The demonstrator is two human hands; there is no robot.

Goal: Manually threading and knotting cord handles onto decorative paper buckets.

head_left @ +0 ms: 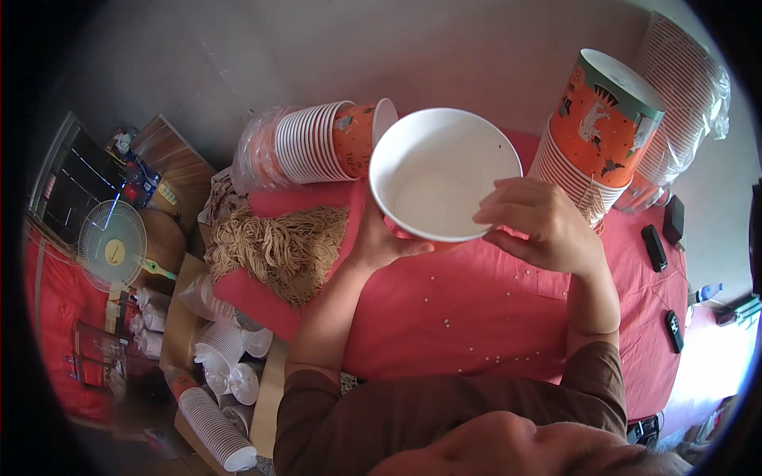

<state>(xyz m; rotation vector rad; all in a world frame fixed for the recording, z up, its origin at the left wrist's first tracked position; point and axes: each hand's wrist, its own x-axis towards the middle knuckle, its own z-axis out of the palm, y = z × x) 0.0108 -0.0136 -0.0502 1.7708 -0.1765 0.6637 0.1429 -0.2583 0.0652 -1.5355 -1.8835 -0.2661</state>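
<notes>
A large paper bucket (444,208), white inside with an orange outside, is tilted so that its open mouth faces me. My left hand (382,242) is closed around its lower left side, thumb under the rim. At the right front of the rim, my right hand (540,218) has its fingers bent over the edge and the thumb below it; whether a small thing is pinched there is hidden. A small dark dot shows on the inner wall near the right rim. Behind my right wrist, some brown cords (591,208) hang beside a stack of orange printed buckets (603,119).
Tan cords (278,246) lie heaped on the red-covered table (444,317) at left, by a sideways bucket stack (313,143). White bits dot the cloth. Black devices (655,247) lie at right, near wrapped buckets (686,95). A carton (266,397) and a fan (113,246) stand left.
</notes>
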